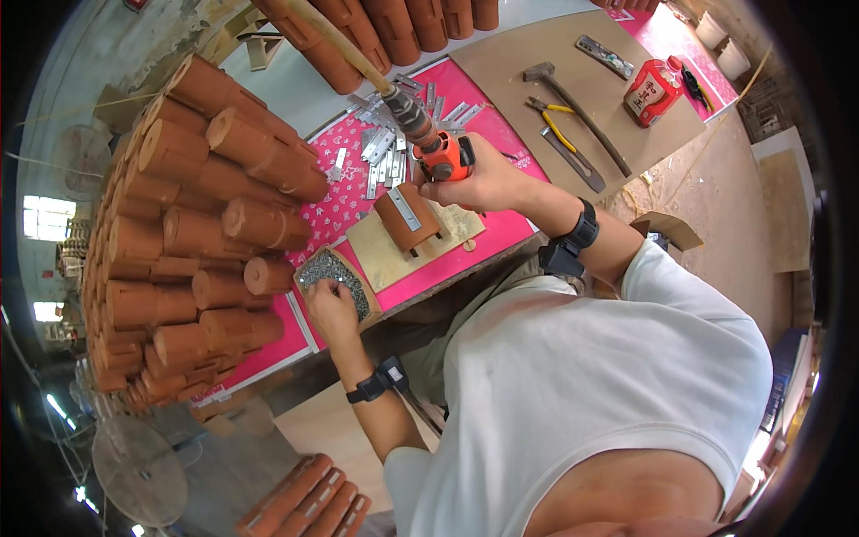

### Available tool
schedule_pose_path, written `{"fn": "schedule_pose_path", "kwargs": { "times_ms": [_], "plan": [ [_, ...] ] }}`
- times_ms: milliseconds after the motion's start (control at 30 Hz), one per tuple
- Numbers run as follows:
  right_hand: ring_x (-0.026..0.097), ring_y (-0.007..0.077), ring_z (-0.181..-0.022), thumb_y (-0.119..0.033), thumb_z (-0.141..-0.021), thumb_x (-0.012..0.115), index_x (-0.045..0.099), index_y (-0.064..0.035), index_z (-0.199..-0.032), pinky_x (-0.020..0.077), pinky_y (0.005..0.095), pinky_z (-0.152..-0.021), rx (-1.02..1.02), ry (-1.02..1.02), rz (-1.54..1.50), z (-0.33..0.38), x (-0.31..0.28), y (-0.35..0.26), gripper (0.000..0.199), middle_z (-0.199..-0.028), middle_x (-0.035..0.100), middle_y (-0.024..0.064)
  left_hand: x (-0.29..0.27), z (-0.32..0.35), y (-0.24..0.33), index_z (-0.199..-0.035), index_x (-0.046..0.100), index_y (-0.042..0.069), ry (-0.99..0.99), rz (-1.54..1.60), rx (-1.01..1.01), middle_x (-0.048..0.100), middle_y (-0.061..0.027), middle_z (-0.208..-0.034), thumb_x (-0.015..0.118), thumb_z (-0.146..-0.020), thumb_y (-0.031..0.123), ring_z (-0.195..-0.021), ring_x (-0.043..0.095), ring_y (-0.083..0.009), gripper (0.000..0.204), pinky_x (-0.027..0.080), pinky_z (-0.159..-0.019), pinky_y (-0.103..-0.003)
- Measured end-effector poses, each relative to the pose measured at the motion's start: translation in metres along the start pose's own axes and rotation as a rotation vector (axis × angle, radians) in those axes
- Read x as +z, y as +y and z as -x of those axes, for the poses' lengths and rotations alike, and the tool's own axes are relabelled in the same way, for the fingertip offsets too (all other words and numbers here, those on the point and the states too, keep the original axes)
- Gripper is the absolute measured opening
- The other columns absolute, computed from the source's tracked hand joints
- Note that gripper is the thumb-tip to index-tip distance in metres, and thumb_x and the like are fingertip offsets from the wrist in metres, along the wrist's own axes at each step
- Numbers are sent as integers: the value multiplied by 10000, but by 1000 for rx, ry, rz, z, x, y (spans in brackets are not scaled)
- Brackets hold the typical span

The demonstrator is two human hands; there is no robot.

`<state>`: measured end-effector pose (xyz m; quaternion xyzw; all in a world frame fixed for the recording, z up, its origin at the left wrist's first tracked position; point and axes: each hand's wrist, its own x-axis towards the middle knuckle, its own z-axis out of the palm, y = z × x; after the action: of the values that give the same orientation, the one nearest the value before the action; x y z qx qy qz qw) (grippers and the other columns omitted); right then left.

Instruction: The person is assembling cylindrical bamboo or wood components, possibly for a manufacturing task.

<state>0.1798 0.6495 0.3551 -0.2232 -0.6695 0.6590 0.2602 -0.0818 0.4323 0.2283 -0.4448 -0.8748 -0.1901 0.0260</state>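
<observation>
The brown cylinder (423, 217), a metal strip (404, 209) along its top, lies on a wooden board (376, 255) and looks stiff, fairly light and apt to roll — best gripped round its curved sides. The right hand (488, 179) has its fingers wrapped around an orange power driver (443, 159); the left hand (329, 309) bunches its fingertips over screws (344, 279), whether pinching one I cannot tell. Pink patterned sheeting covers the bench (510, 234) — stacked cylinders (179, 152) crowd its left, in a cluttered workshop.
</observation>
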Motion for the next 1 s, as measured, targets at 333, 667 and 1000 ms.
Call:
{"fn": "schedule_pose_path", "kwargs": {
  "times_ms": [333,667,1000],
  "plan": [
    [571,61,-679,-97,-806,745,657,-53,-934,469,254,-626,-57,39,-1,-1,-1,21,162,-767,618,-24,-7,-3,-1,-895,719,0,-31,-70,-8,686,-208,-914,765,-797,99,-928,642,-398,147,497,-850,-473],
    [568,67,-676,-93,-803,727,659,-52,-920,470,261,-619,-70,53,25,2,-3,16,142,-771,625,-13,-11,-4,5,-895,726,12,-68,-52,-75,699,-218,-940,775,-795,107,-934,661,-405,146,507,-849,-475],
    [608,81,-712,-77,-796,723,654,-40,-931,495,262,-653,-69,74,21,1,-6,28,155,-796,652,8,-22,-6,18,-961,719,-1,-221,-163,-150,680,-248,-991,718,-835,89,-961,657,-421,155,519,-837,-501]
  ]
}}
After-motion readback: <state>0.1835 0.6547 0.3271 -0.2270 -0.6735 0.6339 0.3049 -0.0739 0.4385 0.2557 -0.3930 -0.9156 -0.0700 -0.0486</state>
